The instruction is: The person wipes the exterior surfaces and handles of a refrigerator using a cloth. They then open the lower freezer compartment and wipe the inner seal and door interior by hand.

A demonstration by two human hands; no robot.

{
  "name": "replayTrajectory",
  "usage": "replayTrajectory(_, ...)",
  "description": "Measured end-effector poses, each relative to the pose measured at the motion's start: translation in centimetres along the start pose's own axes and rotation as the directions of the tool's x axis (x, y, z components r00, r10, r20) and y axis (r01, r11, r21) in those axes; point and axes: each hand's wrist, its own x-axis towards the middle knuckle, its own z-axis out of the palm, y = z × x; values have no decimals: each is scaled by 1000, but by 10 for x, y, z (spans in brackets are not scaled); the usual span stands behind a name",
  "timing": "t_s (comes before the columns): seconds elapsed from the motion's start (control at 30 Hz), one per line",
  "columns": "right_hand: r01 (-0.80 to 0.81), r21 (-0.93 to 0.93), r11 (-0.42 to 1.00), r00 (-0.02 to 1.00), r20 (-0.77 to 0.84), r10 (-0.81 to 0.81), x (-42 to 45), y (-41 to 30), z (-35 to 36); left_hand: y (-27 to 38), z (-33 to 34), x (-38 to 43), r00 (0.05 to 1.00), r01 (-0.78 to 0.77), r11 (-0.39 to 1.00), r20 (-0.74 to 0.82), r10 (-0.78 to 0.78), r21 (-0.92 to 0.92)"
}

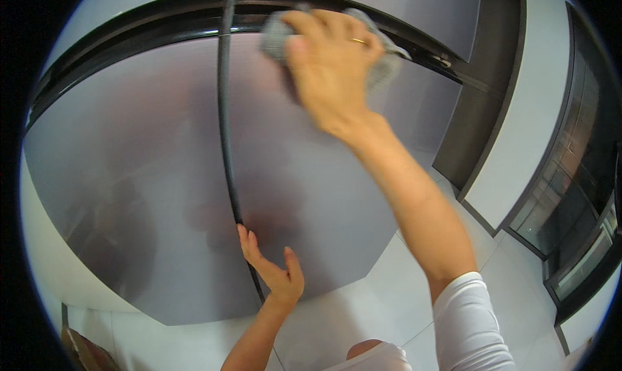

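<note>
Near the top of the view my right hand (333,65) presses a grey cloth (277,38) against the upper part of a glossy grey refrigerator door (335,186), just below the dark recessed strip (160,28). The cloth shows on both sides of the hand, which is slightly blurred. Lower down, my left hand (274,269) holds no object; its fingers are apart and its fingertips touch the door by the dark vertical gap (224,118) between the two door panels. The left door panel (131,177) reflects blurred shapes.
Pale floor tiles (388,293) lie below the doors. At the right stand a dark side panel (491,45), a white wall section (529,113) and a dark-framed glass door (568,177). A brown object (87,349) is at the lower left.
</note>
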Motion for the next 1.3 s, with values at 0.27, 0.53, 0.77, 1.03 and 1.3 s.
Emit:
replayTrajectory(0.27,8,-80,997,997,-82,-14,-12,31,-7,-4,7,-5,998,-16,1000,-68,17,7)
replayTrajectory(0.53,-5,-159,987,999,-49,-3,-46,104,-40,-3,10,-3,995,7,997,-105,1,77)
replayTrajectory(0.77,-408,-317,856,912,-176,370,-136,179,-87,2,15,-2,998,14,1000,-63,-13,27)
replayTrajectory(1.03,-547,-239,802,833,-60,550,-142,52,-51,0,-3,0,997,25,994,-66,-32,-105)
replayTrajectory(1.3,-384,-138,913,840,359,407,-135,-104,-20,-8,-12,-3,995,56,977,-65,-71,-208)
